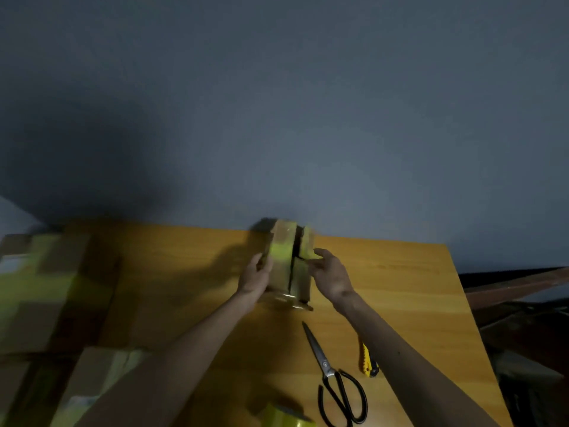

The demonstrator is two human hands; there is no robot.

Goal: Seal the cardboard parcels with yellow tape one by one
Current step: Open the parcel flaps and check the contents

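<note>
Parcel (281,272) points lengthwise toward the wall (308,118).

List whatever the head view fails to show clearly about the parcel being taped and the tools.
Head view, motion blur: whether tape bridges the dark centre gap of the parcel is unclear.
Head view, blur: the right hand may pinch tape or merely touch.
Head view: the tape roll is cut off by the bottom edge.
Head view: the utility knife is partly hidden by the right forearm.
Head view: the stacked parcels are cut off by the left edge and blurred.

Black-handled scissors (325,363) and a yellow utility knife (366,359) side by side on the wooden table (400,282)
</note>
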